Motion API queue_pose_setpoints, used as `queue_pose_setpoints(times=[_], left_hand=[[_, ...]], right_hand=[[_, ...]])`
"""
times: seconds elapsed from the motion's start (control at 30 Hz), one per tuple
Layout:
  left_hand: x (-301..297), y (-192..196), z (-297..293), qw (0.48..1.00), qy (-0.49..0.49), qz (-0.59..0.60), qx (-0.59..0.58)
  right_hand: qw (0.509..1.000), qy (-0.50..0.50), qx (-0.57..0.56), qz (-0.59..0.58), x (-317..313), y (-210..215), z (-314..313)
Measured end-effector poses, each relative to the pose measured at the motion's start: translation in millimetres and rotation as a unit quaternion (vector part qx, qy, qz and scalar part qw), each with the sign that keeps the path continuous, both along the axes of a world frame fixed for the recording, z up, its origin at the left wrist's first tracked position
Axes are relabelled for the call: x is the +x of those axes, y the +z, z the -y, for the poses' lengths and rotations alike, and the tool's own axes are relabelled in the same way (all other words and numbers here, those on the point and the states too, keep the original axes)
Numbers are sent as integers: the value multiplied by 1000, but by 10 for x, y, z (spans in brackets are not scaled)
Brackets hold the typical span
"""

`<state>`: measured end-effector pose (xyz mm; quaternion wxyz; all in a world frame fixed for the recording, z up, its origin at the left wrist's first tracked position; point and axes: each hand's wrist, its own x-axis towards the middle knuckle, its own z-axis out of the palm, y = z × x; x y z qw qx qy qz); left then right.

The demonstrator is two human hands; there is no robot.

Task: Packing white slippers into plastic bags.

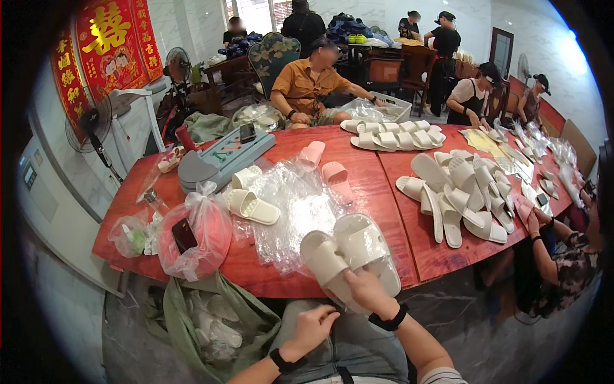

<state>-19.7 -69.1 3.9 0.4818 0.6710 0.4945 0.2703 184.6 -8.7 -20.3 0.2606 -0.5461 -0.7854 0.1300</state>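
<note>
Held in right hand (369,291) over near edge of red surface (409,265): pair of cream slippers (367,246), beside clear plastic bags (299,211). Close by, lower: left hand (312,329), fingers curled, grip unclear.

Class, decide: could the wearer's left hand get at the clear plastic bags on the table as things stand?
Probably yes: the left hand looks empty, and the clear plastic bags lie ahead; the slippers in the right hand sit further right.
</note>
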Motion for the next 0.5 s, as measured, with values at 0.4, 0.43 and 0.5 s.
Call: queue_pose_setpoints(times=[0.4, 0.43, 0.5], left_hand=[[387, 202, -407, 908, -31, -204, 365], [351, 159, -427, 912, -41, -180, 366], [325, 83, -449, 918, -45, -155, 363]], right_hand=[[981, 184, 11, -58, -443, -365, 432], [974, 225, 34, -13, -445, -365, 407], [973, 226, 41, -34, -462, -346, 404]])
